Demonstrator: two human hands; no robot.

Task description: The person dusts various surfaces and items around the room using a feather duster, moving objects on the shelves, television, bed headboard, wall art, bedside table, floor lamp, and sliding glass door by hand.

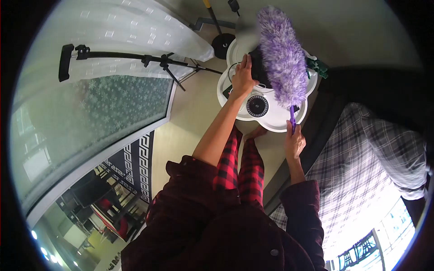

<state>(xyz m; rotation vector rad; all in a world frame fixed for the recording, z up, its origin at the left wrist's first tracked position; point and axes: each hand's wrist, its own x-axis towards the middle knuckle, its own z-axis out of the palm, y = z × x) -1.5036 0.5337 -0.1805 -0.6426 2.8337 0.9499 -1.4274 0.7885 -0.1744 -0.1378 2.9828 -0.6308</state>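
Note:
A fluffy purple-and-white duster (282, 56) stretches over the round-lobed white table (275, 123). My right hand (295, 143) is closed around its purple handle (292, 118), near the table's front edge. My left hand (243, 77) reaches over the table with its fingers stretched forward, beside a dark object (257, 67) partly hidden by the duster. Whether the fingers press on that object I cannot tell. Just in front of my left wrist sits a round white device with a dark ribbed top (257, 106). A blurred pale shape (247, 36) stands beyond my fingers.
A black tripod stand (156, 59) leans in from the left, before a white curtain (122, 27). A round black base (223, 45) with a pole is behind the table. To the right lies a bed with plaid bedding (343, 153). A green item (318, 67) sits at the table's right edge.

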